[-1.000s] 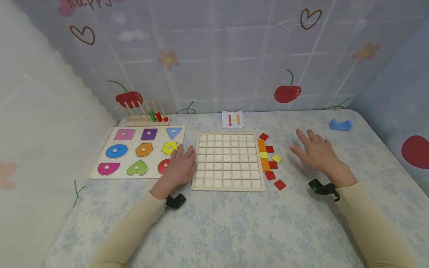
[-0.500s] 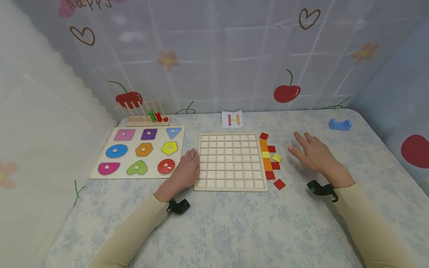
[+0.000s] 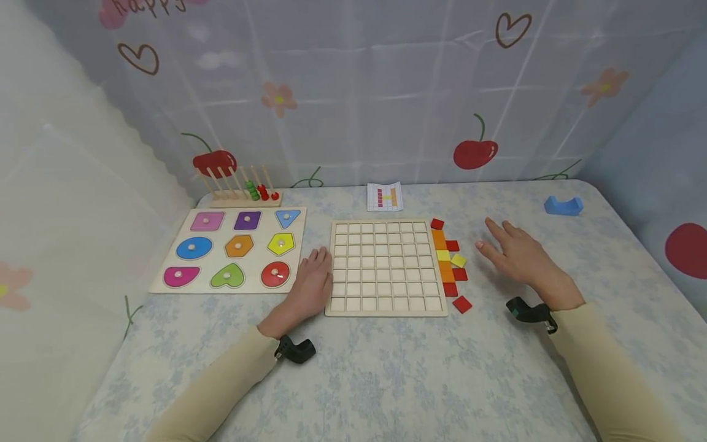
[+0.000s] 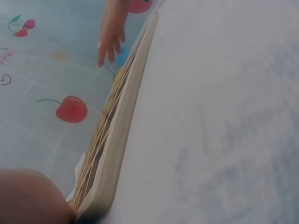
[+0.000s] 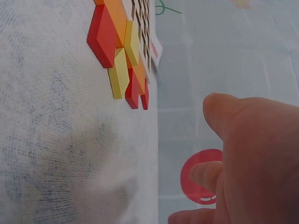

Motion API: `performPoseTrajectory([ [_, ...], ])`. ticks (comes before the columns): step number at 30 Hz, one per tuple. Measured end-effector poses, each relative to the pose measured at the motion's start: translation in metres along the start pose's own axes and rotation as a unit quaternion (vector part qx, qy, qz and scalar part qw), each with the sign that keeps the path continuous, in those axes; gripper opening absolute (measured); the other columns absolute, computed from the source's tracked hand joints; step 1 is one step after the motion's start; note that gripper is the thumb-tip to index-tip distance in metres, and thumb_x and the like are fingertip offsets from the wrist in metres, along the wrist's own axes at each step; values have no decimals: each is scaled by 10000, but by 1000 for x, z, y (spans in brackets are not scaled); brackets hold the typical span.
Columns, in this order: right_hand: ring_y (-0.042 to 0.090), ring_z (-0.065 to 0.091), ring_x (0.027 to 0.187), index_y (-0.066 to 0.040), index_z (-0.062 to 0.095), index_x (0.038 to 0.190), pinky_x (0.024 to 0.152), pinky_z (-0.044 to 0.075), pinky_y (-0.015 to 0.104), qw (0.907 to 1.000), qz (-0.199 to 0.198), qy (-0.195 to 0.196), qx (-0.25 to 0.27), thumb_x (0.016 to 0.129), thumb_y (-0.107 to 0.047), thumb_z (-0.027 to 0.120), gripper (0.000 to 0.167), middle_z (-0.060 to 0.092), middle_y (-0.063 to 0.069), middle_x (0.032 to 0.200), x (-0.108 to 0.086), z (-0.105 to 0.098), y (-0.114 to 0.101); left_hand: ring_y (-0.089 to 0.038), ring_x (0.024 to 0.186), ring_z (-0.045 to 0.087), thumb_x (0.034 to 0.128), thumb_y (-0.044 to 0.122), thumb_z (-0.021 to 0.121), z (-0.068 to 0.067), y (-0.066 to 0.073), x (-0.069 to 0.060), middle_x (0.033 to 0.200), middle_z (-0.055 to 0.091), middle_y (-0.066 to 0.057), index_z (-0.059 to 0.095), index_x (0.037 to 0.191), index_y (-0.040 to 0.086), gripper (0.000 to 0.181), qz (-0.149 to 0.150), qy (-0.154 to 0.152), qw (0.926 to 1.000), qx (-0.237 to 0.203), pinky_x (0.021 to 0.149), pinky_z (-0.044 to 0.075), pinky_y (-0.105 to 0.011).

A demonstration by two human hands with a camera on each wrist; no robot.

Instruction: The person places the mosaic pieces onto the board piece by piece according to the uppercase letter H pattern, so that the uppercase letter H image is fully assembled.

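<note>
At the far left of the desk (image 3: 381, 387) lies a shape-puzzle board (image 3: 260, 252) with three rows of knobbed pieces, among them a blue oval (image 3: 193, 248), a green heart (image 3: 227, 277) and a red circle (image 3: 275, 276). Behind it stands a wooden bead frame (image 3: 221, 201) whose upright pegs carry green beads and red ones toward the right end. Next comes the left hand (image 3: 313, 281), between the puzzle board and a pale wooden grid board (image 3: 390, 269); its fingers lie relaxed and close together, pointing away from the person, right against the grid board's left edge. The grid board sits flat in the middle of the desk, its square cells bare, and a small printed card (image 3: 385, 197) with coloured squares lies behind it. Along its right side is a short column of orange tiles (image 3: 439, 237) with a yellow tile (image 3: 443, 255) in the middle; red tiles (image 3: 452, 245) and a second yellow tile (image 3: 458, 261) lie just outside that column, the nearest red one turned askew. Farther right, the right hand (image 3: 519, 258) hovers above the desk, palm down, fingers extended and apart, thumb toward the tiles. Beyond it, near the back right corner, rests a blue piece (image 3: 563, 207) with a curved dip in its top.
</note>
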State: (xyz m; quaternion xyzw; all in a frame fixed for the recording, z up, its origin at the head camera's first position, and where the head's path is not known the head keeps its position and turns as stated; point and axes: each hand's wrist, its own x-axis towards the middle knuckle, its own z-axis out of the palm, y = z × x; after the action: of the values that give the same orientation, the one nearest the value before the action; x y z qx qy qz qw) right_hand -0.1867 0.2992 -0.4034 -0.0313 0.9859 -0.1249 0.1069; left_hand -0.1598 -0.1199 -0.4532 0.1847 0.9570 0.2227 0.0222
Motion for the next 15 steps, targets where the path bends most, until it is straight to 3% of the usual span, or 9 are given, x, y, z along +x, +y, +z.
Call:
performPoseTrajectory([
  [15,624,201,1444,5,149,1614,1129,225,766,9996,59,-190,182,1032,-553,421,851,163,430,1588,1,2,0,-468,1545,235,1053,164,435,4,6,-2,1625,350,-249,401,1530,-60,528,-142,86,9998,87,1232,187,-647],
])
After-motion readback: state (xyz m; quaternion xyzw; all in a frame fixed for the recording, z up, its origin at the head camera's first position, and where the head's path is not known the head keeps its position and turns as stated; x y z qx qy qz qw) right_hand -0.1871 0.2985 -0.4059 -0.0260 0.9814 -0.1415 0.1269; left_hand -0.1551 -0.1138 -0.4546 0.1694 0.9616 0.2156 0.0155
